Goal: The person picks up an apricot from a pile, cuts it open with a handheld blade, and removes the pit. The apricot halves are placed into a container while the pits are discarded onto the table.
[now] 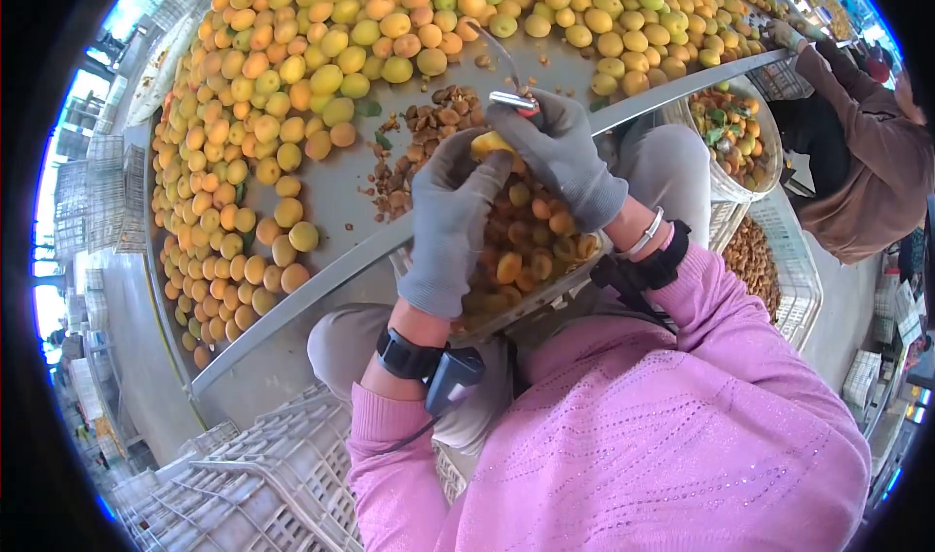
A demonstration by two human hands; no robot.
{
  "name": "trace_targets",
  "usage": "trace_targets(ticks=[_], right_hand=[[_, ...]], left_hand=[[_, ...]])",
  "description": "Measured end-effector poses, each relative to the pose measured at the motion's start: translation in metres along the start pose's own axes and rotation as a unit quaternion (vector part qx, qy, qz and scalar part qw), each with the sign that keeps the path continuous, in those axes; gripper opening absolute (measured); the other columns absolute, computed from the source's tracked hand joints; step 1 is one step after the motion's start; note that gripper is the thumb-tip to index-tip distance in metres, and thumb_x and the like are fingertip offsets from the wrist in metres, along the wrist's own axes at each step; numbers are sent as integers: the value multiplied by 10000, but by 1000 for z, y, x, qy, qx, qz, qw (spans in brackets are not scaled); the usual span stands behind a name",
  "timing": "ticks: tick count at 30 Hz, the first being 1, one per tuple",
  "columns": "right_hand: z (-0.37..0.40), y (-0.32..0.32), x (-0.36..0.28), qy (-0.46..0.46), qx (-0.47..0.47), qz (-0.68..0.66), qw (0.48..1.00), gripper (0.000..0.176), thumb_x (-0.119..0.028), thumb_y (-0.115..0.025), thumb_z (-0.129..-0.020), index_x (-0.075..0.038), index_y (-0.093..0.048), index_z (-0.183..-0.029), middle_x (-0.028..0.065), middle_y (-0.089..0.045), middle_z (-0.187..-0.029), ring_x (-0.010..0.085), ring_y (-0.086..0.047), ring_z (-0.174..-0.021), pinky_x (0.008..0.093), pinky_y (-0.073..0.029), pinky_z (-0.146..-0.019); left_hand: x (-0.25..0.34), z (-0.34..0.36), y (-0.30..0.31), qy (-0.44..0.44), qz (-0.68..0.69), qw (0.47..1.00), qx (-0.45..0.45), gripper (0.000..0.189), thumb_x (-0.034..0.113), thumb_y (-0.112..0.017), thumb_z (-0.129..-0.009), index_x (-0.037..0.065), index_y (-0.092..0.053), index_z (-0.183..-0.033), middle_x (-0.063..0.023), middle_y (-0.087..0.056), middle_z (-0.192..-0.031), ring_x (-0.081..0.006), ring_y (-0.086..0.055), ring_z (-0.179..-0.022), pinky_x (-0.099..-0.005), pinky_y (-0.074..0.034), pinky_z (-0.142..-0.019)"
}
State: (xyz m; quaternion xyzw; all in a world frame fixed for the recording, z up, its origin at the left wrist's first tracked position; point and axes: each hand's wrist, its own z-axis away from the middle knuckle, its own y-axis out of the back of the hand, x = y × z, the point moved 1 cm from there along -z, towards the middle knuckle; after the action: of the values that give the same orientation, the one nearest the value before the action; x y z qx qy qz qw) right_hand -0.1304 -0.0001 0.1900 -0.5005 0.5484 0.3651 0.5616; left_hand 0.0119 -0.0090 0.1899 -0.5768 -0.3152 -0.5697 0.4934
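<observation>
Both my gloved hands are raised in front of my chest, wrists bent inward over my lap. My left hand (450,229) curls its grip closed around a yellow apricot (486,144), pinched at the fingertips. My right hand (562,160) arches over it, grip closed on a small knife (512,98) just above the fruit. Under them a tray (534,302) of cut halves rests on my knees. The metal surface (341,202) ahead carries a heap of apricots (292,75) and a pile of pits (433,128). White crates (263,484) stand on the floor, and a person's brown sleeve (867,163) reaches beside a basket (769,177).
</observation>
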Motion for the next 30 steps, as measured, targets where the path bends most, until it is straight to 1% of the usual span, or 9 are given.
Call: trace_targets(ticks=[6,9,16,19,22,26,27,28,30], right_hand=[[-23,-21,-22,24,-32,-14,999,218,-181,-666,-916,34,-656,-954,7,-653,-792,46,-593,-708,225,-484,-593],[-38,-37,-53,-71,15,-216,974,249,-210,-647,-924,10,-594,-821,12,-508,-531,77,-418,-374,254,-291,-349],[-48,-68,-55,42,35,-169,984,210,-194,-656,-926,-2,-624,-848,-22,-519,-552,52,-436,-397,228,-305,-359],[-40,-75,-50,16,14,-160,987,162,-156,-683,-912,1,-664,-950,-39,-571,-640,7,-478,-532,189,-355,-456],[-44,-84,-28,140,5,-101,985,131,-137,-674,-909,-9,-685,-934,-30,-622,-692,20,-532,-599,194,-409,-514],[-46,-90,-27,94,-85,-56,990,125,-134,-708,-881,-11,-688,-881,-44,-596,-678,2,-497,-596,189,-383,-503],[-47,-86,-29,14,-93,-122,988,151,-144,-674,-907,-10,-660,-837,-36,-556,-608,22,-467,-509,203,-360,-451],[-47,-85,-30,-66,-102,-186,975,201,-154,-639,-932,-9,-633,-793,-28,-516,-539,41,-437,-422,216,-336,-399],[-50,-90,-32,-46,-93,-175,979,231,-162,-625,-939,-15,-609,-761,-29,-478,-504,49,-395,-380,224,-303,-369]], left_hand=[[5,-12,15,-24,185,982,-39,176,57,-584,-890,16,-576,-1061,-67,-627,-1000,-171,-631,-898,-334,-555,-831],[1,-17,19,1,223,974,-33,180,108,-566,-895,26,-559,-1055,-66,-619,-1005,-166,-619,-875,-347,-558,-830],[5,-15,10,-22,273,961,-42,264,276,-486,-991,72,-557,-1142,-35,-608,-1053,-184,-637,-966,-321,-573,-769],[10,-17,11,95,330,939,13,271,280,-476,-1001,73,-557,-1156,-50,-628,-1027,-182,-652,-880,-321,-572,-753],[-15,-29,22,-58,-72,994,51,245,264,-488,-1006,69,-582,-1121,-55,-646,-949,-165,-657,-782,-306,-565,-683],[-33,-37,31,7,326,945,-5,176,194,-508,-995,57,-618,-1007,-15,-615,-822,-116,-617,-691,-278,-519,-554],[-28,-35,32,-151,1,984,96,178,195,-506,-995,53,-610,-1017,-14,-612,-829,-112,-608,-672,-272,-514,-547],[-22,-34,31,-287,-323,882,187,181,196,-504,-995,48,-603,-1027,-13,-610,-835,-108,-599,-654,-267,-509,-541],[-13,-39,33,-184,-107,967,139,183,192,-503,-992,41,-595,-1038,-18,-615,-855,-114,-608,-676,-264,-510,-551]])
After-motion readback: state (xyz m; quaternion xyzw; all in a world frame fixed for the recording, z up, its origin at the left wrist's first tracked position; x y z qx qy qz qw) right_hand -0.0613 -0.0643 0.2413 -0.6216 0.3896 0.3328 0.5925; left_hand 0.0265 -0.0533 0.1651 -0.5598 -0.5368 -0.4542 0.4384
